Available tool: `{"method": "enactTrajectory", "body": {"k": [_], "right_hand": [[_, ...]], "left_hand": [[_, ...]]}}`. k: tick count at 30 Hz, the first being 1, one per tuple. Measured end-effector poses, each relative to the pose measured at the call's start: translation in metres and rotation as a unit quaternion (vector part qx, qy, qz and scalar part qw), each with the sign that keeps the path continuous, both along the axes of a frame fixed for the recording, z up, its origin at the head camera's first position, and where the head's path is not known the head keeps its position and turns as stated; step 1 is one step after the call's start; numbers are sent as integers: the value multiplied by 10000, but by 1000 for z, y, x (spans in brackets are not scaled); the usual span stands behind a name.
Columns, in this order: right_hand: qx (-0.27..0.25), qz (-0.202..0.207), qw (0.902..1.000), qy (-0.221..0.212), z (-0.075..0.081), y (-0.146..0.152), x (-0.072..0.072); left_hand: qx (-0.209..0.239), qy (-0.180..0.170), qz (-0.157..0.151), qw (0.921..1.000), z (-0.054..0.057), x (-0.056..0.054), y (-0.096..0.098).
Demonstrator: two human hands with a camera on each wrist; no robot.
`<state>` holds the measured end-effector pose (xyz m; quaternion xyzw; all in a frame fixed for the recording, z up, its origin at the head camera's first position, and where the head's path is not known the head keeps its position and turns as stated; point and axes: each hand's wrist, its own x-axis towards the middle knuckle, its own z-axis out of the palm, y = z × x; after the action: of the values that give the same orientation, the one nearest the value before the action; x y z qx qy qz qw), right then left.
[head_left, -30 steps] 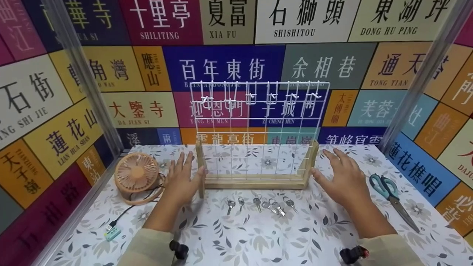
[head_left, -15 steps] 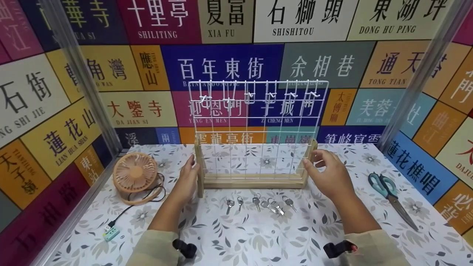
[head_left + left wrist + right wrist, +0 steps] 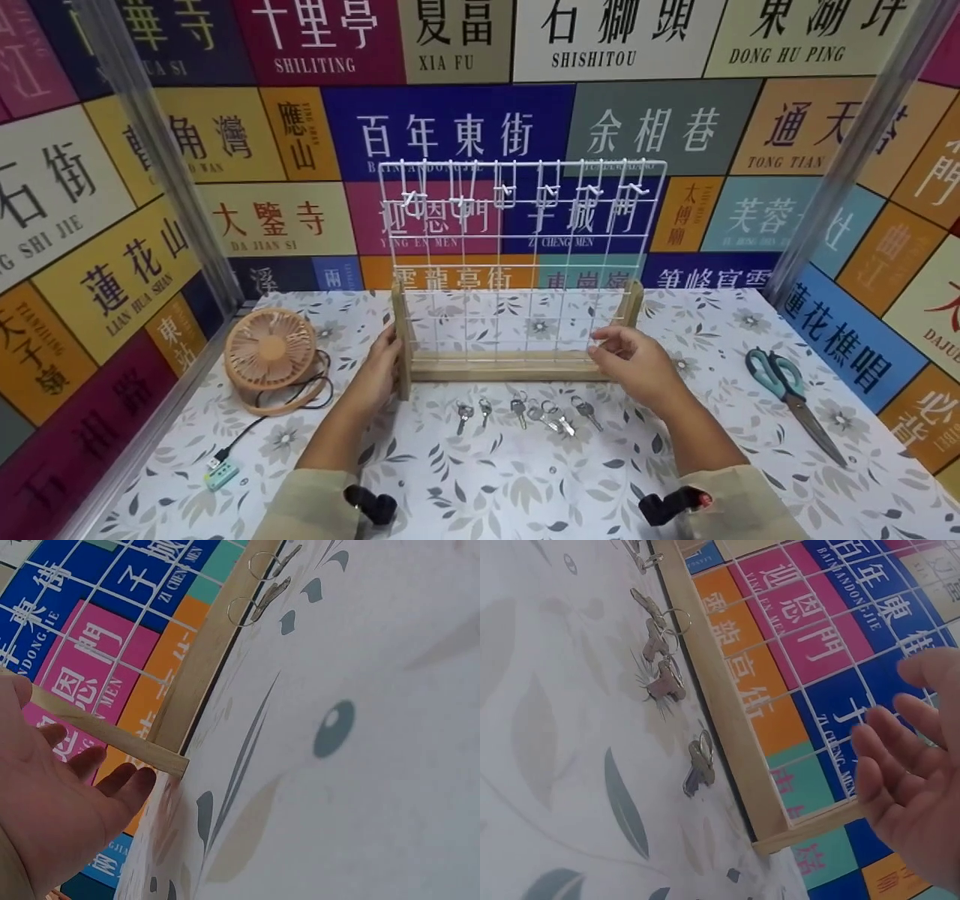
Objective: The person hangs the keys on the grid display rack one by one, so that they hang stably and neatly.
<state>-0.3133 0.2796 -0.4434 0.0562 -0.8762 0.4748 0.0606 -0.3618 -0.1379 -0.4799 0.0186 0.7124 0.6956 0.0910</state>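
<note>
A white wire grid rack [image 3: 517, 236] stands upright in a wooden base [image 3: 495, 370], with several white hooks [image 3: 547, 196] along its top. My left hand [image 3: 381, 367] is at the rack's left post [image 3: 403, 341]; in the left wrist view the thumb side overlaps the post and the loosely bent fingers lie along its outer side. My right hand [image 3: 634, 364] hovers before the rack's lower right corner, fingers relaxed, holding nothing; the right wrist view shows the fingers [image 3: 889, 742] apart in front of the grid. Several keys [image 3: 519, 409] with rings lie in front of the base.
An orange desk fan [image 3: 271, 352] with a black cable stands at the left. Near it lies a small mint-coloured block [image 3: 222, 475] by the USB plug. Teal-handled scissors [image 3: 787, 394] lie at the right. Lettered panels [image 3: 450, 127] rise behind the table.
My left hand has come in against the left post. My right hand has moved leftward and down, from outside the right post to in front of it. Rack and keys stay put.
</note>
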Motion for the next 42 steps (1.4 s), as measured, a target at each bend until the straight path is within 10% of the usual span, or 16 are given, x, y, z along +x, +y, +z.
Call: {"method": "enactTrajectory", "body": {"k": [13, 42], "right_hand": [[-244, 1025, 9879, -1138, -30, 8, -6], [1223, 933, 9838, -924, -51, -7, -16]], "left_hand": [[-297, -518, 96, 9982, -7, 6, -7], [85, -1049, 312, 9940, -8, 13, -6]]}}
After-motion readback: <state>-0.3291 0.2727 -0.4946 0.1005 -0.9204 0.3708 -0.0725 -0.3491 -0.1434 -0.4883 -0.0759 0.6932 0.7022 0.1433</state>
